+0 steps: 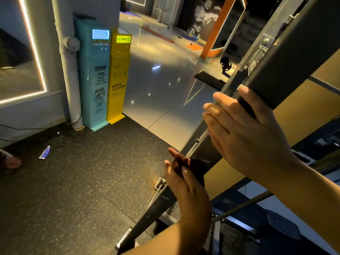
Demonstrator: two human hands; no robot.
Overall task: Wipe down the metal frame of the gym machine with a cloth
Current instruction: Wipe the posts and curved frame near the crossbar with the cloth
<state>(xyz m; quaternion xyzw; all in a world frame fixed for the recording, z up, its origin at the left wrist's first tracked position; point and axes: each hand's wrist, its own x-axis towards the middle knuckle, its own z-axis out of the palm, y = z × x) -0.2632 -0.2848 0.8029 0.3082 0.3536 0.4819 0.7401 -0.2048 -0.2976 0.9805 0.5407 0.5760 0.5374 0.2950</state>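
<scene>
The gym machine's dark metal frame (pixel 287 57) slants from the upper right down to the lower left. My right hand (pixel 248 131) grips the beam about halfway along, with the thumb on its front face and the fingers wrapped around the far edge. Lower on the same beam, my left hand (pixel 185 183) presses a small dark cloth (pixel 197 172) against the metal. The cloth is partly hidden by the fingers. The beam's foot bracket (pixel 160 183) sits on the floor just left of that hand.
A teal kiosk (pixel 93 70) and a yellow kiosk (pixel 119 76) stand by a grey pipe (pixel 70 70) at the wall. A small blue tube (pixel 45 152) lies on the speckled rubber floor (pixel 82 190). A thin steel rod (pixel 239 208) crosses under the beam, with more machine parts on the right.
</scene>
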